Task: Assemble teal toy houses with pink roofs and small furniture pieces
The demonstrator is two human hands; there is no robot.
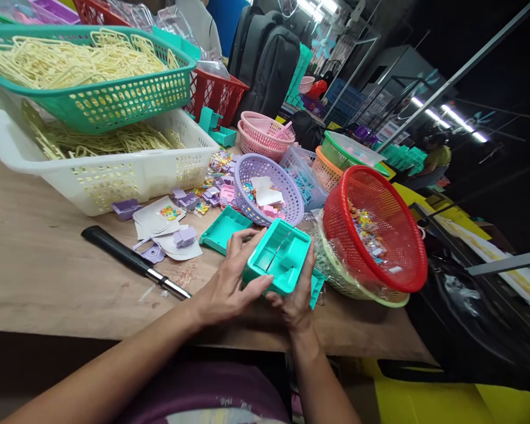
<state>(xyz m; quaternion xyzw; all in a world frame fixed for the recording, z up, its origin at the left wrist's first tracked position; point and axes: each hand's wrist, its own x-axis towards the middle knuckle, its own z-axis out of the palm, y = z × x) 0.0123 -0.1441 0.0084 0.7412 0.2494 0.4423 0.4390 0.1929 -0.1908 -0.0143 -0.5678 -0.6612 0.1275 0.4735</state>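
Both my hands hold a teal plastic box (279,256) with inner compartments, just above the wooden table (48,271). My left hand (229,282) grips its left side, fingers over the rim. My right hand (298,291) supports it from beneath and the right. A flat teal lid (223,228) lies on the table just left of the box. A black-handled hammer (130,259) lies to the left of my hands.
A red basket (380,235) of small colourful pieces sits right of the box, a purple basket (271,188) behind it. White (115,171) and green (97,100) baskets of yellow plastic frames stand at left. Purple parts and paper scraps (172,227) litter the table.
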